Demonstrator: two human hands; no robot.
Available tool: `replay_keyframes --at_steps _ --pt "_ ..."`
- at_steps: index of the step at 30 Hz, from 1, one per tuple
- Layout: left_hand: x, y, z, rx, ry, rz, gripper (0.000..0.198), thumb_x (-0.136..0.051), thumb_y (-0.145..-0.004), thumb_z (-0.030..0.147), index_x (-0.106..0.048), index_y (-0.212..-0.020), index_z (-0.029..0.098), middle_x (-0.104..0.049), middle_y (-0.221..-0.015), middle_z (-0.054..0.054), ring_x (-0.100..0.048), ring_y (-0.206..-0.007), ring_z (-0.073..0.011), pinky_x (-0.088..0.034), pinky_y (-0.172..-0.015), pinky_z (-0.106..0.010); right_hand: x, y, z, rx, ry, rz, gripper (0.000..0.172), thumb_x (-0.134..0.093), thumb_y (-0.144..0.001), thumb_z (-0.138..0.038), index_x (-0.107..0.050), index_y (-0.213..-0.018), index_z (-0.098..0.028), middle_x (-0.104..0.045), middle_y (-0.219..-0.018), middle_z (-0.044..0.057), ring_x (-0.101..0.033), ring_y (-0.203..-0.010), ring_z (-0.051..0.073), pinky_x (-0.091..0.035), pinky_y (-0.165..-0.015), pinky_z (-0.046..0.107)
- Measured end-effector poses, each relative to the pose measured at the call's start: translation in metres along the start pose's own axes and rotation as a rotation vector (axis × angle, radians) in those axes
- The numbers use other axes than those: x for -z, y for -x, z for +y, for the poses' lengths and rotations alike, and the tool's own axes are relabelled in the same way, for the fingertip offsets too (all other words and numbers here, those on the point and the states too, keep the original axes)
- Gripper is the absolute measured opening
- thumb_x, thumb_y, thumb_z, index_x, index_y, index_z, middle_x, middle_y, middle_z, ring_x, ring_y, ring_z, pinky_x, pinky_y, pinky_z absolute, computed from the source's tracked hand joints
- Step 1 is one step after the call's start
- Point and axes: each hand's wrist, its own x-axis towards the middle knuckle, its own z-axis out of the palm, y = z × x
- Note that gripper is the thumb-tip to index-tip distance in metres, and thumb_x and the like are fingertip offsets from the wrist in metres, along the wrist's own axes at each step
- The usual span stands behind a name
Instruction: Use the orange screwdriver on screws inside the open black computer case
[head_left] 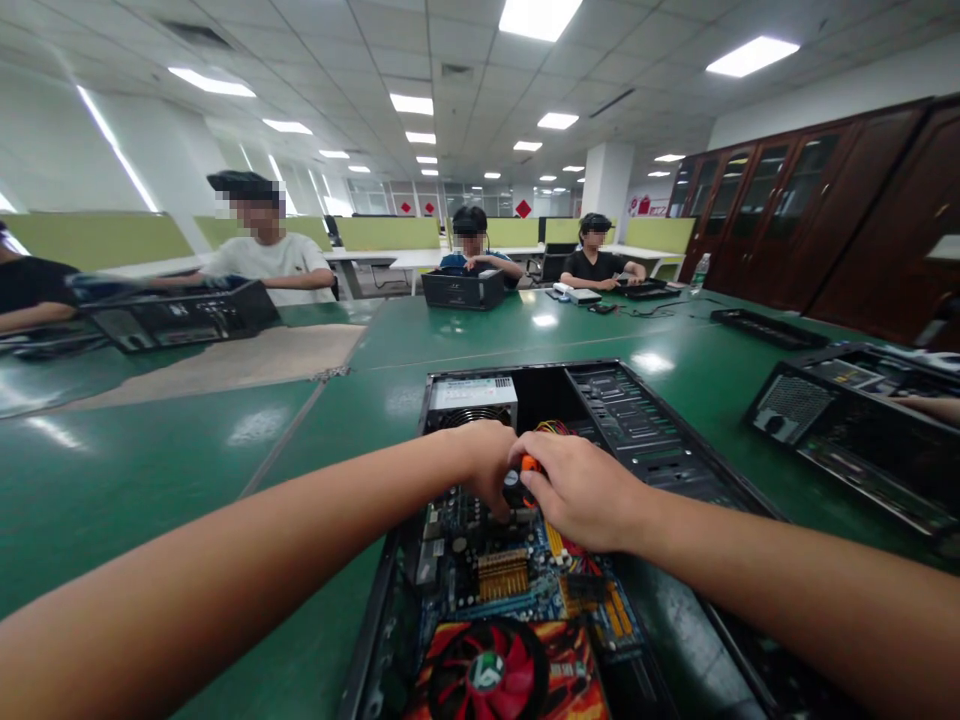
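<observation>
An open black computer case (382, 600) lies on its side before me, its motherboard (465, 590) facing up. My right hand (589, 490) is closed around an orange-handled tool (529, 465) over the processor cooler area; its working end is hidden. Beside it, my left hand (487, 460) reaches down with curled fingers at the cooler, and what they grip is hidden. The hands nearly touch. A silver power supply (472, 392) sits at the far left corner of the case. Closest to me is a graphics card (502, 675) with a red fan. Yellow and red cables (555, 428) run behind my right hand.
The case stands on a green table (300, 470). Across it, several people work at other cases, including a black case (463, 288) and another one (187, 315) at left. To the right lie a further open case (847, 430) and a black panel (769, 328).
</observation>
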Motion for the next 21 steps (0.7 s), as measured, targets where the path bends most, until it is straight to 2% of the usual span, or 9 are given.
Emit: replay_keyframes --at_steps 4,8,15,21 --pt "0.0002 0.0034 0.0016 -0.063 -0.128 -0.075 0.055 -0.078 -0.06 0.068 -0.077 -0.089 0.021 -0.076 -0.086 -0.01 -0.071 -0.083 -0.0326 -0.056 -0.074 -0.036 -0.0008 -0.0004 -0.0006 0.007 0.007 -0.013 0.021 -0.048 -0.093 -0.014 -0.061 -0.109 -0.015 -0.068 -0.104 0.007 -0.061 -0.098 0.021 -0.044 -0.089 0.034" --pt "-0.0001 0.0048 0.003 -0.085 -0.109 -0.065 0.056 -0.079 -0.062 0.065 -0.076 -0.098 0.022 -0.076 -0.094 -0.01 -0.071 -0.087 -0.0334 -0.056 -0.076 -0.037 0.0008 0.0001 -0.0023 -0.004 0.008 -0.023 0.021 -0.048 -0.093 -0.013 -0.061 -0.108 -0.015 -0.068 -0.103 0.007 -0.062 -0.096 0.021 -0.044 -0.087 0.034" --pt "-0.0005 0.0068 0.0027 -0.062 -0.081 -0.048 0.05 -0.083 -0.06 0.058 -0.077 -0.094 0.022 -0.076 -0.089 -0.009 -0.071 -0.085 -0.0319 -0.055 -0.079 -0.036 0.0027 0.0027 -0.004 0.008 0.019 -0.025 0.02 -0.049 -0.093 -0.013 -0.062 -0.109 -0.015 -0.068 -0.105 0.008 -0.062 -0.096 0.021 -0.044 -0.087 0.033" --pt "0.0035 0.0072 0.001 0.043 -0.02 -0.096 0.059 -0.081 -0.054 0.067 -0.075 -0.095 0.024 -0.076 -0.091 -0.01 -0.072 -0.087 -0.0345 -0.056 -0.077 -0.039 -0.0002 0.0027 -0.0037 0.033 0.047 -0.043 0.021 -0.048 -0.093 -0.014 -0.062 -0.109 -0.015 -0.068 -0.106 0.008 -0.063 -0.098 0.021 -0.045 -0.088 0.033"
